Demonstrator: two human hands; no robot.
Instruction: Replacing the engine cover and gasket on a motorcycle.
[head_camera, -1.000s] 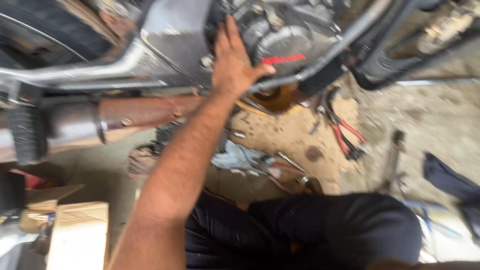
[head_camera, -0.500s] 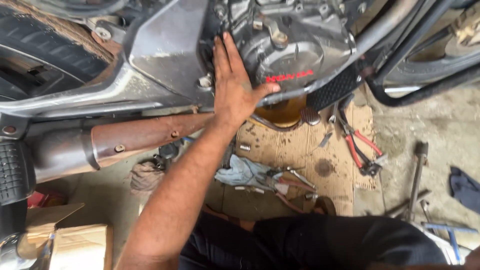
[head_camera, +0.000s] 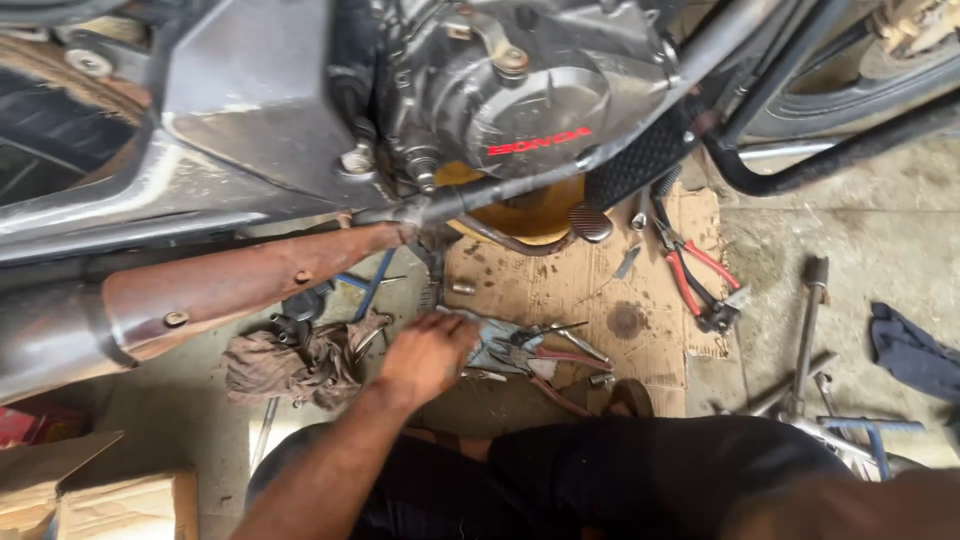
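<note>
The left hand (head_camera: 428, 352) has come down off the engine cover (head_camera: 540, 105), where it lay flat with fingers spread half a second ago, and now hovers low over the tools on the cardboard sheet (head_camera: 600, 290). Its fingers are loosely curled and point toward a bluish rag (head_camera: 495, 340) and the pliers with reddish handles (head_camera: 545, 355) lying on it, just right of the hand. Whether the fingertips already touch the rag or a tool cannot be told; nothing is clearly pinched. So the work has shifted from the engine to the tool pile.

Just left of the hand lies a crumpled brown rag (head_camera: 290, 362), touching a few loose spanners. Farther right on the cardboard are red-handled cutters (head_camera: 695, 280). Beyond the hand, under the engine, sits a yellow drain pan (head_camera: 530, 212), partly hidden by the frame tube. The rusty exhaust pipe (head_camera: 240, 285) runs across the left, above the brown rag.

Against the earlier frames, the view has also dropped and drawn closer: more of the floor and of the person's dark trousers (head_camera: 620, 480) shows. The engine cover is now bare. The right hand is not in view.
</note>
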